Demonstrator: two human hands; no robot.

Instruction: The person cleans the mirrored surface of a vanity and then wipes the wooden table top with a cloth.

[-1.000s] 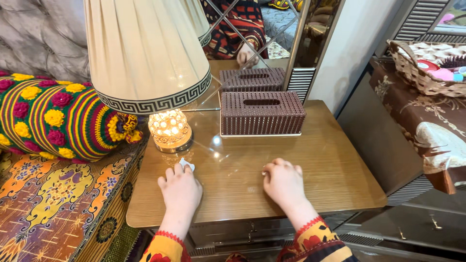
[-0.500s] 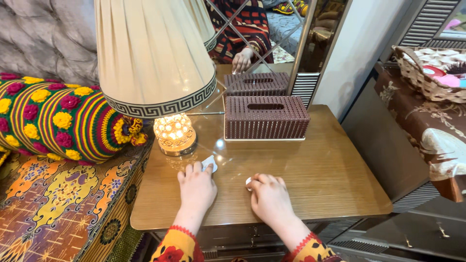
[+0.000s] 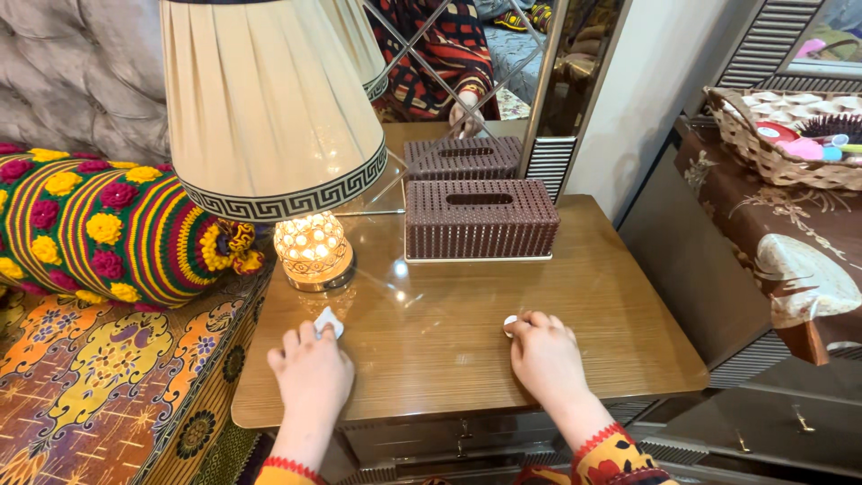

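Change over the last second: the right hand (image 3: pixel 545 357), close beside the left hand (image 3: pixel 312 370) half a second earlier, now lies well apart from it again on the bedside table (image 3: pixel 620 332), a small white piece (image 3: pixel 510 321) at its fingertips. The left hand's white piece (image 3: pixel 327 322) shows more fully.

Both hands, left hand (image 3: pixel 312 373) and right hand (image 3: pixel 546 357), rest on wooden table (image 3: pixel 620 314).

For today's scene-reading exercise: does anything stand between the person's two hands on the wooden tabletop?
Nothing visible does. The left hand and the right hand, each on a small white piece, have only bare tabletop between them. The tissue box and lamp stand farther back.
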